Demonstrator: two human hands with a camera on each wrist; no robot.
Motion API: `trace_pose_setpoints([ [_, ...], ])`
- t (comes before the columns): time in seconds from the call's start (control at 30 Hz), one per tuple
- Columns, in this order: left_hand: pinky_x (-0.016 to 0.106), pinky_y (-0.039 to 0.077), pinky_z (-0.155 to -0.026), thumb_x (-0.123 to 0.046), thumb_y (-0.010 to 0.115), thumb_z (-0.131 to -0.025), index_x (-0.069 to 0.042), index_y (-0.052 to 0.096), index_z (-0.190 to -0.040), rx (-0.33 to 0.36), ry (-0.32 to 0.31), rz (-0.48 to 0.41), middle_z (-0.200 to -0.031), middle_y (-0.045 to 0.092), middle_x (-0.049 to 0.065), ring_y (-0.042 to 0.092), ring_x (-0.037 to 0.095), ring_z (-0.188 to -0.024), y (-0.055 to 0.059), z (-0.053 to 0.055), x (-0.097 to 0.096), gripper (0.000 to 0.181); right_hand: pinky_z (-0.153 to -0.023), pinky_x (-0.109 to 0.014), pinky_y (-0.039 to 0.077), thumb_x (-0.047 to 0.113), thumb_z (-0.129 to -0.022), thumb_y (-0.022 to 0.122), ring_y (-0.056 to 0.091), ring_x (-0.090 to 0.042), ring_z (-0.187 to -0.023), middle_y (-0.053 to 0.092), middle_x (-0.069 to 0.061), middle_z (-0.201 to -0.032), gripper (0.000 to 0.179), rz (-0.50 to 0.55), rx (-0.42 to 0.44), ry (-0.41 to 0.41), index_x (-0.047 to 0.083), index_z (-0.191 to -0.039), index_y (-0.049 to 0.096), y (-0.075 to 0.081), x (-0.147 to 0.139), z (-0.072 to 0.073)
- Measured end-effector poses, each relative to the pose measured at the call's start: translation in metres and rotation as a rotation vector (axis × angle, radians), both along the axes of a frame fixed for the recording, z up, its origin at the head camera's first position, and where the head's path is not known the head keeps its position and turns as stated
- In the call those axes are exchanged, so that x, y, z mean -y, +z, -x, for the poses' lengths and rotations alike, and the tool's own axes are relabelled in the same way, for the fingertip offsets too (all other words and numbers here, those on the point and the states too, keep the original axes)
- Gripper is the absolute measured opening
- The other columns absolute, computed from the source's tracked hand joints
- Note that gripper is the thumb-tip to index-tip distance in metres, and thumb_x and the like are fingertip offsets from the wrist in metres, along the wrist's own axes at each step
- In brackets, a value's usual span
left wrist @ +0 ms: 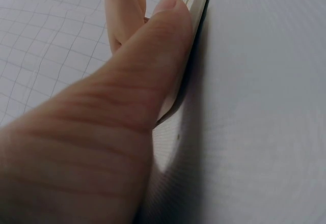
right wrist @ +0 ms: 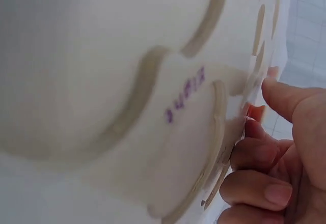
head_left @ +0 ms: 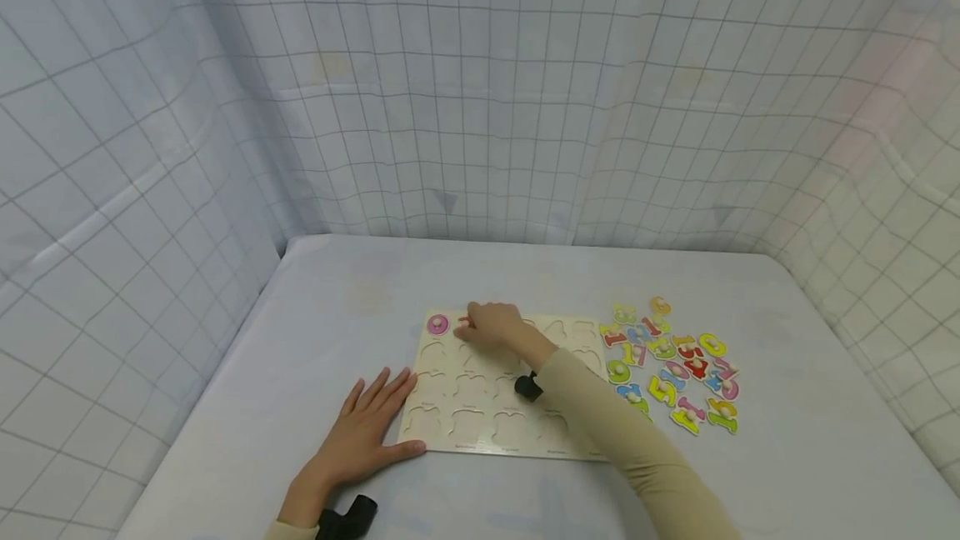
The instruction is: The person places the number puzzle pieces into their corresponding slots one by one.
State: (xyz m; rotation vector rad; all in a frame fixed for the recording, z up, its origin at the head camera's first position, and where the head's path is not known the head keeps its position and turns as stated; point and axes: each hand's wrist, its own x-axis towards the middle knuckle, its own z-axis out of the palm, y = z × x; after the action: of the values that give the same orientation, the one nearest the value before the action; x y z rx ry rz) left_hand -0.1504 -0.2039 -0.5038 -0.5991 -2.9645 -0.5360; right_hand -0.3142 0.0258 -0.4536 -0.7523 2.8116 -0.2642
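A pale wooden number puzzle board (head_left: pixel 442 437) lies on the white table, with rows of shaped recesses. A pink round piece with a knob, like a zero (head_left: pixel 438 324), sits in its far left recess. Beside it, my right hand (head_left: pixel 495 327) pinches a small orange-red puzzle piece (right wrist: pixel 256 113) low over the top row; the fingers cover most of it. My left hand (head_left: pixel 367 427) is spread flat at the board's left side, fingertips on its edge. Its thumb (left wrist: pixel 165 35) presses along the near left corner in the left wrist view.
Right of the board lies a loose cluster of coloured number pieces, among them a yellow five (head_left: pixel 662 391) and a yellow zero (head_left: pixel 712 345). White grid-patterned curtains (head_left: pixel 480 107) enclose the table at the back and sides. Black wrist cameras (head_left: pixel 528 387) are strapped to both wrists.
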Motion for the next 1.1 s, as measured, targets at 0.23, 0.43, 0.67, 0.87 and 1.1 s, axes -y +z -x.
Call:
trace_pose_setpoints([
  [0.23,0.052,0.002,-0.111,-0.075,0.055,-0.076,-0.015,0.032,-0.149,0.004,0.003,-0.009,-0.154,0.027,0.000,0.014,0.027,-0.142,0.002,0.000,0.000,0.097,-0.052,-0.025,0.039,0.044,-0.096,0.052,0.046,-0.009,-0.059,0.055,0.006,-0.071,0.028,0.072,0.051,0.061,0.017,-0.094,0.057,0.007,-0.023,-0.005],
  [0.43,0.051,0.003,-0.111,-0.075,0.055,-0.075,-0.014,0.033,-0.149,0.000,0.002,-0.008,-0.153,0.028,0.001,0.015,0.027,-0.142,0.002,-0.002,0.000,0.098,-0.047,-0.025,0.035,0.040,-0.097,0.052,0.041,-0.009,-0.051,0.051,0.005,-0.060,0.024,0.133,0.012,0.115,0.017,-0.099,0.059,0.021,-0.067,-0.011],
  [0.67,0.051,0.003,-0.111,-0.075,0.055,-0.076,-0.014,0.033,-0.149,-0.003,0.001,-0.011,-0.153,0.028,0.001,0.015,0.027,-0.142,0.002,-0.003,0.000,0.098,-0.046,-0.026,0.035,0.042,-0.092,0.061,0.040,-0.009,-0.049,0.050,0.004,-0.060,0.030,0.088,0.007,0.032,0.014,-0.102,0.056,0.031,-0.145,-0.001],
  [0.87,0.050,0.002,-0.112,-0.075,0.055,-0.075,-0.014,0.033,-0.149,-0.009,0.011,-0.002,-0.153,0.028,0.001,0.015,0.027,-0.142,0.002,-0.003,0.002,0.098,-0.051,-0.029,0.039,0.044,-0.087,0.066,0.045,-0.013,-0.054,0.057,0.001,-0.067,0.042,0.020,0.140,-0.135,0.009,-0.107,0.054,0.033,-0.202,0.006],
  [1.1,0.051,0.003,-0.111,-0.075,0.055,-0.076,-0.014,0.033,-0.149,-0.002,0.003,-0.007,-0.153,0.028,0.001,0.015,0.027,-0.142,0.003,-0.003,-0.001,0.098,-0.057,-0.032,0.044,0.031,-0.085,0.071,0.048,-0.017,-0.064,0.055,-0.005,-0.085,0.033,0.086,0.223,-0.183,0.004,-0.096,0.056,0.032,-0.247,0.002],
])
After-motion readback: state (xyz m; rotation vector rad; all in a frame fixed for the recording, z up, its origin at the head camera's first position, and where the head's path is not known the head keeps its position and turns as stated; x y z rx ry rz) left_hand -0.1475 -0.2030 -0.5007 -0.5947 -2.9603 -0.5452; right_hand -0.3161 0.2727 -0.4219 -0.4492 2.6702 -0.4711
